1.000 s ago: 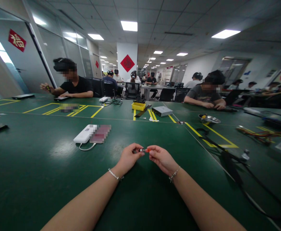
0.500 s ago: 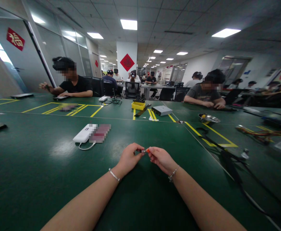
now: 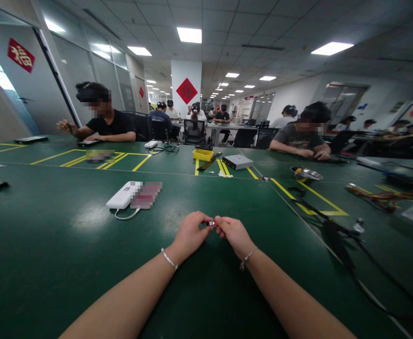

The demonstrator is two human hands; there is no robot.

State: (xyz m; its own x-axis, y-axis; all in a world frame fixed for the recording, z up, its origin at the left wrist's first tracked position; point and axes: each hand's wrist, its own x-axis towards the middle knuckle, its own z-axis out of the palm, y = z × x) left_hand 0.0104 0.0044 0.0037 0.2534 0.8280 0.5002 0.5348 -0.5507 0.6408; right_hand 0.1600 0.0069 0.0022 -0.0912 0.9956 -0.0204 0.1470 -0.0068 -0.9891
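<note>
My left hand (image 3: 192, 234) is closed in a pinch on a small metal-and-dark piece (image 3: 210, 223), too small to name. Facing it, my right hand (image 3: 234, 236) pinches a small orange piece (image 3: 215, 223) between thumb and fingers. The two pieces meet or nearly meet between the fingertips; I cannot tell whether they are joined. Both hands are just over the green table (image 3: 178, 301). Farther off, left of my hands, lies a white power bank (image 3: 124, 196) with a short white cable (image 3: 127, 218).
A yellow tray (image 3: 203, 155) and a grey box (image 3: 238, 162) stand towards the far side. On the right lie a metal bowl (image 3: 306, 173), a black strap (image 3: 336, 240) and coloured wires (image 3: 376, 197). Two people sit across the table.
My right hand has moved slightly left and turned, bringing the orange piece closer to the small piece in my left hand. The left hand has barely moved.
</note>
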